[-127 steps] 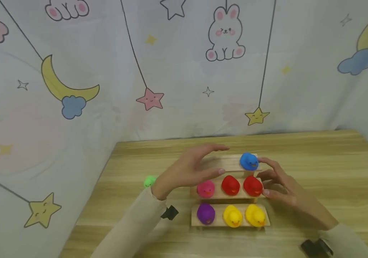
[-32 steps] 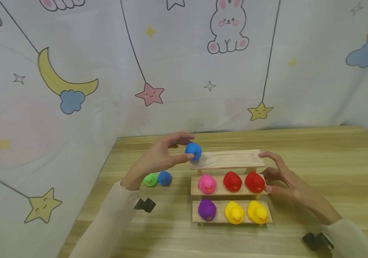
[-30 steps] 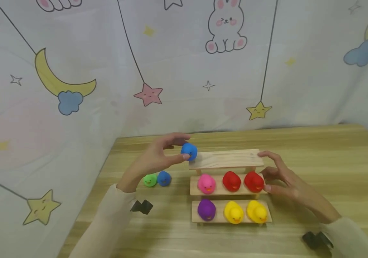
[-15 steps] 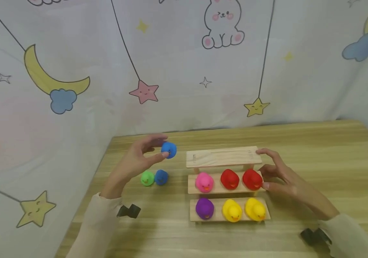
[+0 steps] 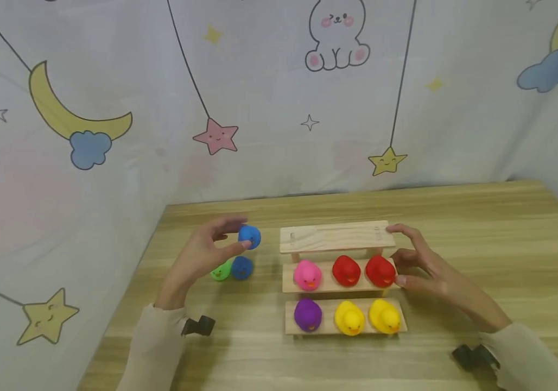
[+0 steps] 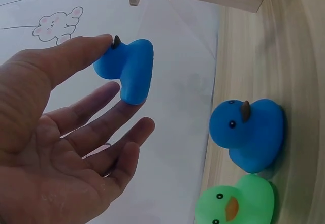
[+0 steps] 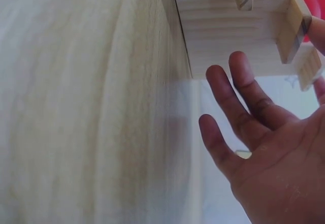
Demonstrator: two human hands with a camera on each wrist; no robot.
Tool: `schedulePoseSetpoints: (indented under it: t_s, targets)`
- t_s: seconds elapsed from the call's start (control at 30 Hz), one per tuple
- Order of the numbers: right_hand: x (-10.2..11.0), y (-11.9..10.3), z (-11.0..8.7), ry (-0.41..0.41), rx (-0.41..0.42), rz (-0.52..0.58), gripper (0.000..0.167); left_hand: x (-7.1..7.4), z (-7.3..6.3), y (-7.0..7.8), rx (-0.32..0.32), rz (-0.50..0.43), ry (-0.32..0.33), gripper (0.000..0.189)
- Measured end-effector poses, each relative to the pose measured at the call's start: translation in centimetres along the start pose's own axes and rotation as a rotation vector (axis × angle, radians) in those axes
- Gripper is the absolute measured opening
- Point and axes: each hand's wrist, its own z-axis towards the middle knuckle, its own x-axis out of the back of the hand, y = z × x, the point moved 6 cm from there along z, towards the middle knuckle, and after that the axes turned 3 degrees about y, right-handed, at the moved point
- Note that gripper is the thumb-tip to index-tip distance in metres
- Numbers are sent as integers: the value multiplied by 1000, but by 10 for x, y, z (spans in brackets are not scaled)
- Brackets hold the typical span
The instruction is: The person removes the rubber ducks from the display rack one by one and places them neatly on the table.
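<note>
My left hand (image 5: 203, 250) pinches a blue rubber duck (image 5: 249, 237) between thumb and fingers, left of a three-step wooden rack (image 5: 335, 237). In the left wrist view, the thumb is on the duck's head and a finger on its base. Just below, a second blue duck (image 5: 242, 267) and a green duck (image 5: 221, 271) sit side by side on the table. My right hand (image 5: 430, 271) is at the rack's right side, its index fingertip at the top step's end and thumb beside the middle step. Its other fingers (image 7: 244, 66) stretch out beneath, holding nothing.
On the middle step sit a pink duck (image 5: 307, 275) and two red ducks (image 5: 346, 271). The bottom step bears a purple duck (image 5: 308, 315) and two yellow ducks (image 5: 349, 319). A patterned white curtain (image 5: 269, 157) hangs behind the wooden table (image 5: 249, 353).
The blue duck left the top step's right end in my left hand, which carried it leftward past the rack, then slightly down near the other blue duck. My right hand stayed at the rack.
</note>
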Motion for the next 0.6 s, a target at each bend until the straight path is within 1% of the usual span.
schedulePoseSetpoints:
  t_s: [0.13, 0.23, 0.4, 0.6]
  targets:
    - [0, -1, 1, 3, 7, -1, 85, -6, 1, -1, 2, 57, -31, 53]
    - [-1, 0, 1, 6, 26, -3, 85, -9, 2, -2, 4, 84, -39, 50]
    - [-1, 1, 2, 9, 43, -2, 85, -11, 2, -4, 14, 78, -34, 50]
    - [0, -2, 2, 3, 22, 4, 85, -18, 5, -5, -19, 108, -53, 49]
